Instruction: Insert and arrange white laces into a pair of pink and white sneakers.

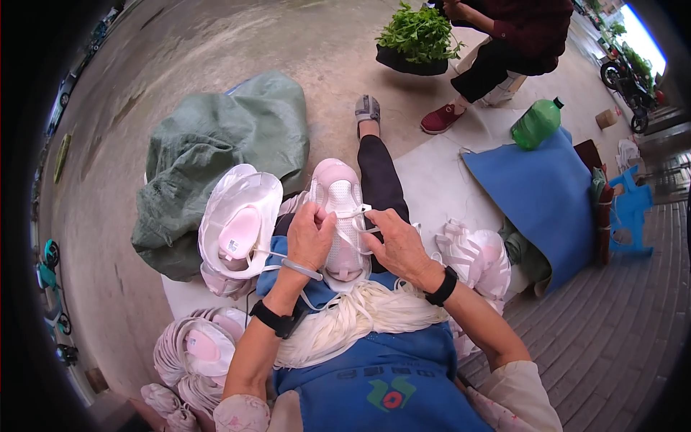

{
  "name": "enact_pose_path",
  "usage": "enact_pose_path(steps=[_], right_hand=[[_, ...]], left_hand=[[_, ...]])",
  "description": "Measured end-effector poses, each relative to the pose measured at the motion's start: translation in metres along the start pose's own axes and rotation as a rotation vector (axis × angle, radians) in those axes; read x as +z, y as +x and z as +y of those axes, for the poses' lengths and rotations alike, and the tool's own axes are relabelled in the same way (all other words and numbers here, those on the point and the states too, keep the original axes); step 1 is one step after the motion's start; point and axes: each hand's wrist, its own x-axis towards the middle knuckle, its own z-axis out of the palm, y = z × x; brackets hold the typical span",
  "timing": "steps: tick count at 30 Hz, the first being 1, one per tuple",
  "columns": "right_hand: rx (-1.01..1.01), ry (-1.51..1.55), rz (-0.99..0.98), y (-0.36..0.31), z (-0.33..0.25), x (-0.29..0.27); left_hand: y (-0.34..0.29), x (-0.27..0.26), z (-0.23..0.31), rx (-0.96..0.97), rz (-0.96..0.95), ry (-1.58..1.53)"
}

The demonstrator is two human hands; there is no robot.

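A pink and white sneaker [337,180] lies lengthwise on my lap, with a white shoelace [351,214] crossing its tongue. My left hand [311,236] is closed at the shoe's left eyelet edge, thumb and fingers pinched on the lace. On the opposite edge, my right hand [397,246] grips the lace between thumb and fingers, and a loop hangs below it. What lies under the fingertips is partly hidden. A thick bundle of loose cream-white laces [360,317] rests across my blue apron [360,381], just below the shoe's heel.
Stacked pink and white shoes [239,230] stand at my left, more [198,345] below them, and others [475,259] at my right. A green tarp sack [223,137] lies far left. Beyond a blue sheet [533,180] with a green bottle [537,124], a person [518,36] sits beside leafy greens [419,34].
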Motion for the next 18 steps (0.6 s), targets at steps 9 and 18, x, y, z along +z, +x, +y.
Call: enact_pose_path(steps=[9,18], right_hand=[[-0.049,0.009,-0.190,0.008,-0.001,0.001],[-0.200,0.499,-0.719,-0.015,-0.041,-0.044]], left_hand=[[0.034,0.008,0.004,-0.080,-0.156,0.048],[0.014,0.003,0.001,0.082,0.043,0.087]])
